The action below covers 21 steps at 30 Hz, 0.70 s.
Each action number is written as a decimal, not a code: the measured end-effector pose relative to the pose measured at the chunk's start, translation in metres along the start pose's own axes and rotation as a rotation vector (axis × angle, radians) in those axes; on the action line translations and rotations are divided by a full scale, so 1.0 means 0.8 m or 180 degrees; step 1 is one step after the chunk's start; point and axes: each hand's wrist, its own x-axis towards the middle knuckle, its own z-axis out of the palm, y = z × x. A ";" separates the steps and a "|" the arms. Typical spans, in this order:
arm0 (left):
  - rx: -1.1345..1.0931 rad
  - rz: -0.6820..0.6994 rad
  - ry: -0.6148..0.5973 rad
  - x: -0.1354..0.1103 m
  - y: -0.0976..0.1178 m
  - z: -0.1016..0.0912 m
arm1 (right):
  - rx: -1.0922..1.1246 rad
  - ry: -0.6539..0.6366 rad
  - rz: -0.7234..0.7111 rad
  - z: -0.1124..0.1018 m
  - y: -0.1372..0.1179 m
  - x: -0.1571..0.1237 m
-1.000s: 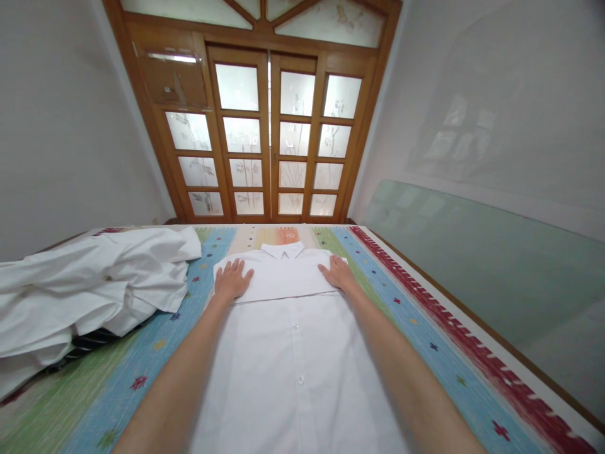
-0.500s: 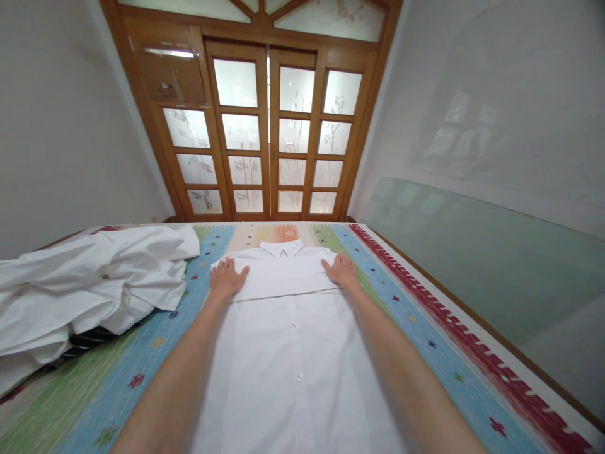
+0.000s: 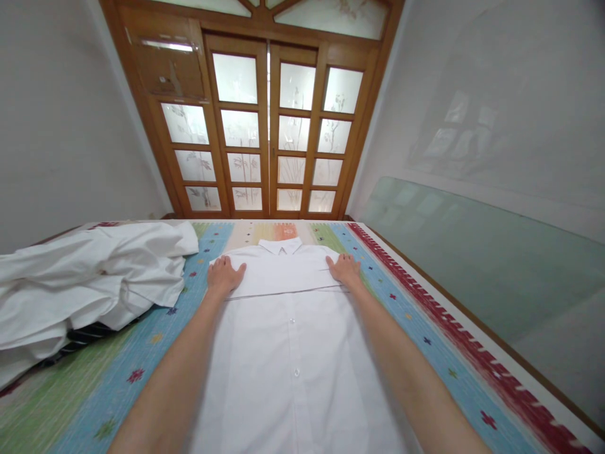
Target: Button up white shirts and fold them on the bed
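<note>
A room, most likely in a home. Wooden doors (image 3: 296,115) fill most of the far end, their frosted panes (image 3: 236,79) bearing plant motifs (image 3: 244,167); further glazing (image 3: 340,22) sits above. Plain pale walls (image 3: 61,126) flank a striped, multicoloured cover (image 3: 116,356); whether a bed or a table lies beneath cannot be told. A buttoned white shirt (image 3: 265,353) lies flat on the cover, and rumpled white cloth (image 3: 118,258) is heaped at left, both consistent with a domestic setting.
</note>
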 end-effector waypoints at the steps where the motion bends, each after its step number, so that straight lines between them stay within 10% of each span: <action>1: 0.0000 0.0004 0.0006 0.000 0.000 0.000 | 0.0004 0.0016 0.0001 0.000 0.000 0.000; 17: 0.0082 0.0128 0.0209 -0.007 0.001 0.005 | 0.0018 0.0110 0.0134 0.010 -0.001 -0.004; 21: 0.0154 0.0326 0.0238 -0.009 0.003 0.008 | -0.0173 0.0407 -0.0541 0.009 -0.003 -0.007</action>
